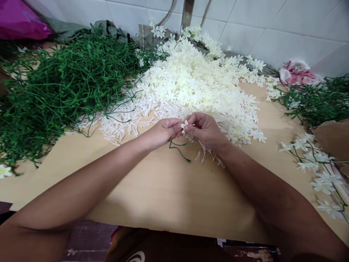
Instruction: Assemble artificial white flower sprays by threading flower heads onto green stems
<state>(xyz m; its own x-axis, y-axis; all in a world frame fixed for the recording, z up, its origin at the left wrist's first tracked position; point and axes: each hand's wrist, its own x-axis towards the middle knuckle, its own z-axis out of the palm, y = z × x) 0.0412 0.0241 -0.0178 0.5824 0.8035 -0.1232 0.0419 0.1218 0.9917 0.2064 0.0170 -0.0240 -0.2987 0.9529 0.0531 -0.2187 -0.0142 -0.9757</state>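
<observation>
Both hands meet over the near edge of the flower pile, fingers pinched. Between them is a small white artificial flower [183, 126], its petals facing me. My right hand [205, 130] grips this flower between thumb and fingers. Closed beside it, my left hand [168, 131] has a green plastic stem [180, 148] hanging below its fingers, with forked ends. Fingers hide where stem and flower meet, so I cannot tell if they are joined. Thin white stalks [203, 154] lie loose under my right hand.
A heap of white petals [196, 80] spreads across the cardboard-covered table [152, 189]. Green stems [71, 72] are piled at left, more stems [321, 96] at right. Finished-looking flower sprays [324, 178] lie near the right edge. A tiled wall [259, 25] stands behind.
</observation>
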